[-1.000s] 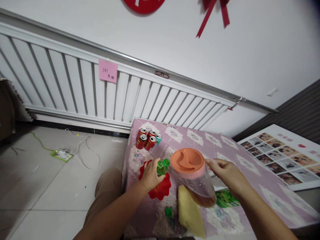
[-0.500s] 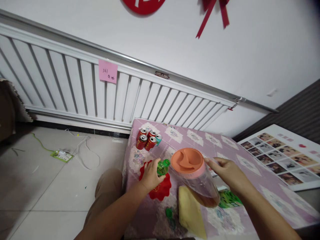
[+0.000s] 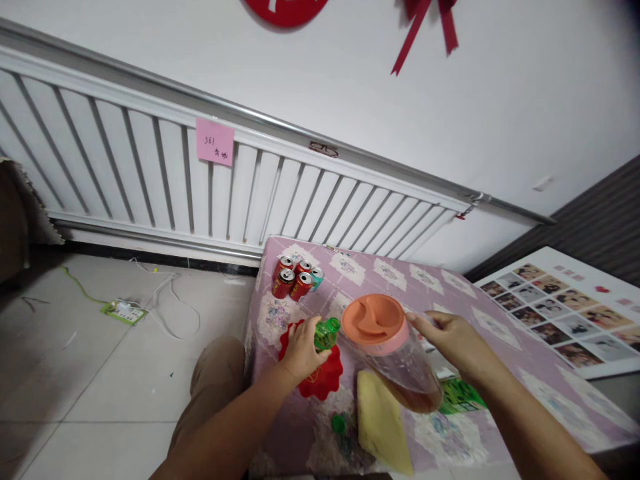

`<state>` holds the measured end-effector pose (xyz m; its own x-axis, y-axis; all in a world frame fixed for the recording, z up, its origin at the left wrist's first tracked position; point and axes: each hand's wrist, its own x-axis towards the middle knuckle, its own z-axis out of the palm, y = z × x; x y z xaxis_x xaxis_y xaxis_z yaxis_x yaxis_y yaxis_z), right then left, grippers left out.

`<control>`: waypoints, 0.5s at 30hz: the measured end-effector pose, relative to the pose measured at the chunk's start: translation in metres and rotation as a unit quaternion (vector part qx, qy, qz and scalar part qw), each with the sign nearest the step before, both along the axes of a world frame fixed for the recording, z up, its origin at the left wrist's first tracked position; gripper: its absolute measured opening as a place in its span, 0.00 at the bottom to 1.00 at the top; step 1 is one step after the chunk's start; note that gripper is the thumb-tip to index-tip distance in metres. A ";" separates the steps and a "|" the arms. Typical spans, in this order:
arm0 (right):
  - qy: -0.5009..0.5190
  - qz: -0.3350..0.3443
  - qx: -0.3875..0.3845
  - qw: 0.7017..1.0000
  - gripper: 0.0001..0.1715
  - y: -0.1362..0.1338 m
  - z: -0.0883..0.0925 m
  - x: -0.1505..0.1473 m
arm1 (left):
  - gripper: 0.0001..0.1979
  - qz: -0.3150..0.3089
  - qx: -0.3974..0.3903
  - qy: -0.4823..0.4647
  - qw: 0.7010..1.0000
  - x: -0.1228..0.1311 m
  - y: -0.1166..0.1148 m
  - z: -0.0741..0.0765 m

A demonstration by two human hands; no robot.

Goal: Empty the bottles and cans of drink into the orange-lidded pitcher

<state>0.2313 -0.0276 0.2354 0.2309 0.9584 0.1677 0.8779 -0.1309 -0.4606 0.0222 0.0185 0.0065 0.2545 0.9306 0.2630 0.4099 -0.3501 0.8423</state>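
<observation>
Left hand clamped round green bottle near table's left edge — bottle's lower part hidden. Right hand clamped on pitcher's mostly hidden handle — pitcher's long axis slanted, lid toward bottle, base toward near edge.

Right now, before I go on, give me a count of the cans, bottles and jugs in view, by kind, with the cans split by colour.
Red cans: 4
Teal can: 1
Bottle: 1
Jug: 1
Total: 7
</observation>
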 end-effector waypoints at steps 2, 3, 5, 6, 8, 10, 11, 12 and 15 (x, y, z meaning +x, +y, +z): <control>0.011 -0.002 -0.031 0.999 0.31 0.001 0.001 -0.001 | 0.36 0.001 0.000 0.000 1.000 0.000 0.000 0.001; 0.013 -0.002 -0.044 0.999 0.31 0.001 0.001 -0.001 | 0.36 0.001 0.000 0.001 1.000 0.000 0.000 0.001; 0.008 -0.002 -0.042 0.999 0.32 0.002 0.003 -0.002 | 0.36 0.002 -0.003 0.003 1.000 0.000 0.000 0.002; 0.005 0.001 -0.041 0.999 0.32 0.003 0.003 -0.002 | 0.36 0.002 -0.004 0.004 1.000 0.000 0.000 0.002; -0.001 0.003 -0.043 0.999 0.32 0.003 0.005 -0.004 | 0.36 0.001 -0.007 0.004 1.000 0.000 0.000 0.003; -0.004 -0.002 -0.050 0.999 0.32 0.004 0.006 -0.005 | 0.36 -0.002 -0.011 0.005 1.000 -0.001 -0.001 0.004; -0.004 -0.004 -0.055 0.998 0.31 0.004 0.006 -0.005 | 0.36 -0.002 -0.012 0.005 1.000 -0.001 -0.001 0.004; -0.002 -0.006 -0.060 0.998 0.31 0.004 0.007 -0.006 | 0.36 -0.003 -0.013 0.004 1.000 -0.001 -0.001 0.004; 0.003 -0.004 -0.065 0.998 0.31 0.005 0.008 -0.006 | 0.36 0.000 -0.011 0.001 1.000 -0.002 -0.002 0.005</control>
